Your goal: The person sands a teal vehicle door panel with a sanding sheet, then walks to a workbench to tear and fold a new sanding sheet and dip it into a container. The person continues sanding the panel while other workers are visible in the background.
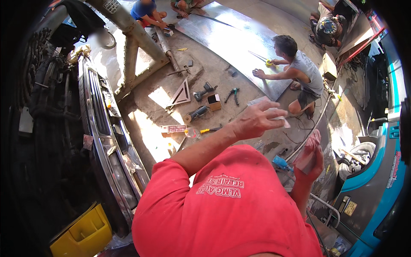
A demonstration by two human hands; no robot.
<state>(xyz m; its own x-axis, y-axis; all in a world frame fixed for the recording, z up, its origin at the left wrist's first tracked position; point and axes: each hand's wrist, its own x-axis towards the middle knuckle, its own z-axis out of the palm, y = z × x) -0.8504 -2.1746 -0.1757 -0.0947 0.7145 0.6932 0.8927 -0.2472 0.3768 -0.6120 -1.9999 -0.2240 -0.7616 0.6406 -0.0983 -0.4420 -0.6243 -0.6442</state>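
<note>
My left hand [259, 120] reaches across in front of my red shirt, fingers bent around a thin pale sheet [286, 124] whose edges show beside them. Its kind is not clear. To the right, my right hand [316, 162] is raised with a flat greyish-pink piece [304, 159] in its grip. That piece looks like a folded sheet, its underside hidden by the palm. The two hands are apart. Beyond my left hand, on the concrete, lie a hand riveter [232, 96], an angle grinder [196, 114], a small open box [214, 102] and a cordless drill [204, 91].
A person [302, 70] crouches by a large shiny metal sheet [222, 32] with yellow-handled scissors [269, 62]. Other people work at the back. A chrome vehicle bumper [100, 141] stands left, a teal vehicle [368, 171] right. A triangle square [180, 94] and a hose lie on the floor.
</note>
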